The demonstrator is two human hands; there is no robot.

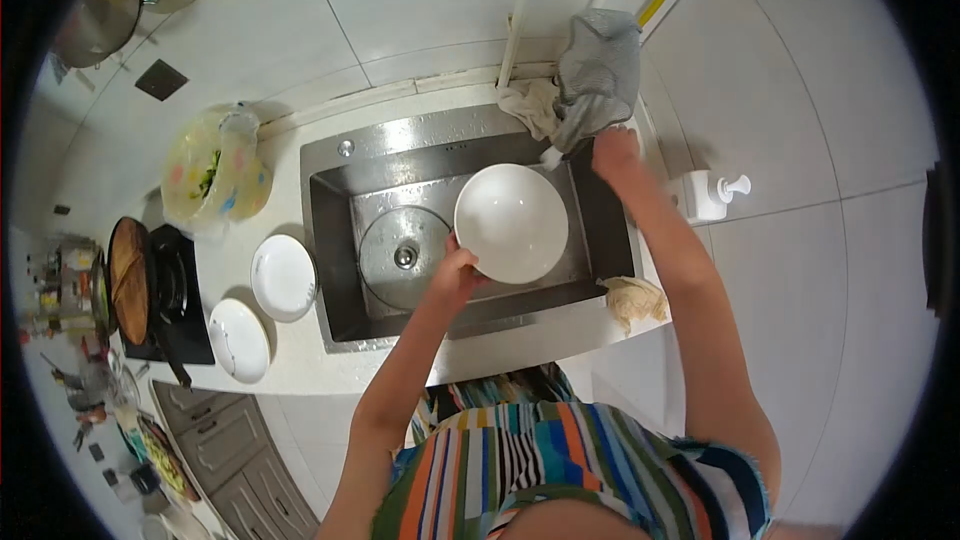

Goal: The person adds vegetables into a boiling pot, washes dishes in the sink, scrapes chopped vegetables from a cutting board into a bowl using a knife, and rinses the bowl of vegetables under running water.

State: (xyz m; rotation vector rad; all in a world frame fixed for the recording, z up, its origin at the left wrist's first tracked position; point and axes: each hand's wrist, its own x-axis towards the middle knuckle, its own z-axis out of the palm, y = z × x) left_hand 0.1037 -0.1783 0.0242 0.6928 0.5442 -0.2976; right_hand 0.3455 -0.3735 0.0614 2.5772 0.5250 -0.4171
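Observation:
A white bowl (511,223) is held over the steel sink (340,305) by my left hand (459,273), whose fingers grip its lower left rim. My right hand (615,152) is at the sink's back right corner, just below a grey cloth (600,65) that hangs by the wall. Its fingers look closed, but blur and the angle hide what they may hold. A pale cloth (533,106) lies beside the grey one, behind the sink.
Two white plates (283,278) (240,341) sit left of the sink, near a plastic-lined bin (213,175). A pan (131,280) rests on the stove. At right are a pump bottle (704,196) and a beige cloth (634,301).

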